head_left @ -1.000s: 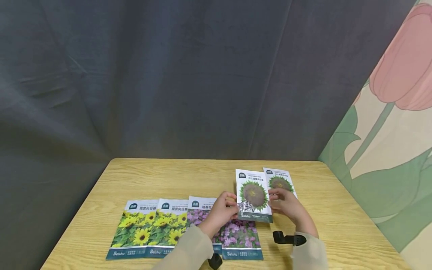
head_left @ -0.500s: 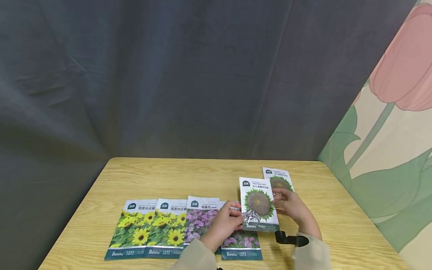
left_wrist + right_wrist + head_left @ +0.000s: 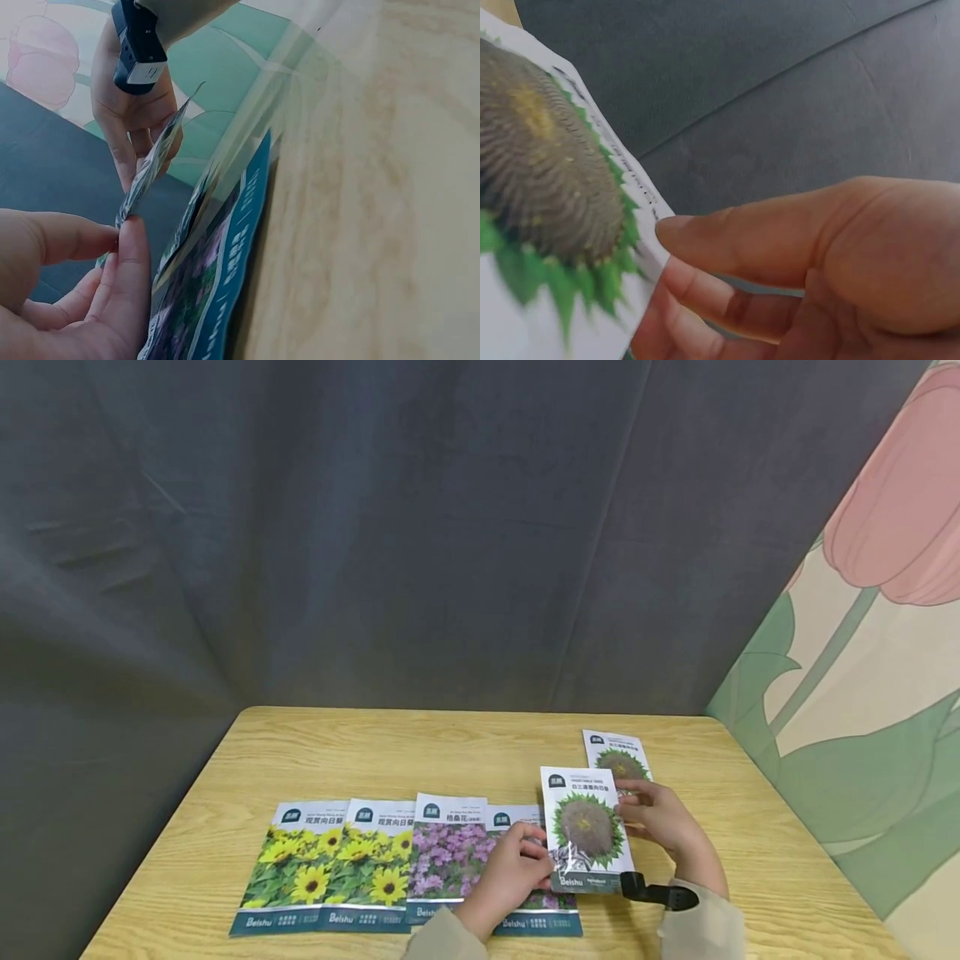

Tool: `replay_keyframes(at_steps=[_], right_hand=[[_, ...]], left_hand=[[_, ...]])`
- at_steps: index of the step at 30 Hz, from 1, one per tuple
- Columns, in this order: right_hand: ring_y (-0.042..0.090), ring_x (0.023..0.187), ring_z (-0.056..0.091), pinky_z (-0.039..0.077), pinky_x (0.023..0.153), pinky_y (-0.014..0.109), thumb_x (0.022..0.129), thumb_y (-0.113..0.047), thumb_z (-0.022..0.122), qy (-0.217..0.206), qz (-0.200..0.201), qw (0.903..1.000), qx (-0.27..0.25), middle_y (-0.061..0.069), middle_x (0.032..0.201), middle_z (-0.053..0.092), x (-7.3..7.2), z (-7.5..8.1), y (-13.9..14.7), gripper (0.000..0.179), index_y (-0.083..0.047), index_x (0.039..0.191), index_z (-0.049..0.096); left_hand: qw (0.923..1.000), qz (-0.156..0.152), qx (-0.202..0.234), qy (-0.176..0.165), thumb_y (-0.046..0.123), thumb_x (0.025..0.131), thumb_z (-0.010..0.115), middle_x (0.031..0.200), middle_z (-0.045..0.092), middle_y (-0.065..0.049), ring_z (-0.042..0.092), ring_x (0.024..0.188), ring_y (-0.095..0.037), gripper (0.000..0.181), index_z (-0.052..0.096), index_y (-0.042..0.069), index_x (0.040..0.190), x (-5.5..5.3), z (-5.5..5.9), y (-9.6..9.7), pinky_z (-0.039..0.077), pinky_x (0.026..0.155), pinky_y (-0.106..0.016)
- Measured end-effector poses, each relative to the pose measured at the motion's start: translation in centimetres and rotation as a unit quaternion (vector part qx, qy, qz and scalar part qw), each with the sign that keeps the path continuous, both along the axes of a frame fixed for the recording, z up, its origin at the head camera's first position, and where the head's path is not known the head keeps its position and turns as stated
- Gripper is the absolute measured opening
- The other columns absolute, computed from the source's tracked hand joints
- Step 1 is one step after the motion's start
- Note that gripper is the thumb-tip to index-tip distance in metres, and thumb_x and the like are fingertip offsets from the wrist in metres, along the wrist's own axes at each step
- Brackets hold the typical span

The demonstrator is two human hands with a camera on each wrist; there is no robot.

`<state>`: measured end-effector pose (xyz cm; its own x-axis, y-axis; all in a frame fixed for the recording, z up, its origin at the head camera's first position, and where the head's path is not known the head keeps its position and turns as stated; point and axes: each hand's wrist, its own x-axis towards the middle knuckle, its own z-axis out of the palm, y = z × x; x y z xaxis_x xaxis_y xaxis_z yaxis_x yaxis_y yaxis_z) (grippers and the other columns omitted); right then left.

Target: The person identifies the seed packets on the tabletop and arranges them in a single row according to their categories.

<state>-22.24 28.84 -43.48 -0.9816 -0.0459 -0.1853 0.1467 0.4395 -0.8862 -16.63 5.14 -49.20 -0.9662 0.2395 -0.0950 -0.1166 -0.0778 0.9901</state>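
Observation:
Between both hands a white seed packet [image 3: 587,828] with a sunflower head and green rim is held above the table. My left hand [image 3: 512,870] pinches its left edge; thumb and fingers meet on it in the left wrist view. My right hand [image 3: 666,822] pinches the right edge, thumb in front, as the right wrist view shows. Beneath it lies a purple-flower seed packet [image 3: 534,925], partly covered by the held packet and my left hand. A second purple-flower packet [image 3: 447,852] overlaps its left side. Behind, a matching sunflower-head packet [image 3: 617,752] lies partly hidden.
Two yellow-flower seed packets [image 3: 296,868] lie overlapping at the left of the row. The wooden table [image 3: 375,743] ends at a dark curtain [image 3: 450,568]. A tulip-painted wall [image 3: 862,693] stands along the right.
Both hands have brought the held seed packet toward the front and a little right. More of the purple-flower packets' tops shows now. The other packets stay in place.

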Motion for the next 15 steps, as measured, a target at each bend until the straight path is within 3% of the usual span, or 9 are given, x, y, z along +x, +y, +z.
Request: replay_keyframes(at_steps=[8, 15], right_hand=[[0.019, 0.087, 0.063, 0.061, 0.079, 0.038, 0.096, 0.0, 0.062, -0.016, -0.018, 0.9997, 0.007, 0.015, 0.103, 0.063, 0.1, -0.1, 0.8, 0.047, 0.013, 0.139, 0.047], [0.02, 0.083, 0.064, 0.061, 0.075, 0.038, 0.092, -0.002, 0.07, -0.04, -0.017, 0.9988, 0.024, 0.017, 0.104, 0.063, 0.2, -0.4, 1.2, 0.053, 0.015, 0.137, 0.048]], left_hand=[[0.9998, -0.003, -0.014, 0.013, -0.009, 0.086, 0.066, 0.085, 0.061, -0.003, 0.061, 0.063, -0.011, 0.027, 0.059, -0.002, 0.111, 0.9, -0.6, 0.5, 0.06, 0.06, -0.027], [0.9998, -0.013, -0.007, 0.009, -0.011, 0.085, 0.064, 0.083, 0.06, -0.004, 0.061, 0.062, -0.012, 0.024, 0.058, -0.001, 0.106, 1.7, -0.9, 1.1, 0.06, 0.059, -0.028]])
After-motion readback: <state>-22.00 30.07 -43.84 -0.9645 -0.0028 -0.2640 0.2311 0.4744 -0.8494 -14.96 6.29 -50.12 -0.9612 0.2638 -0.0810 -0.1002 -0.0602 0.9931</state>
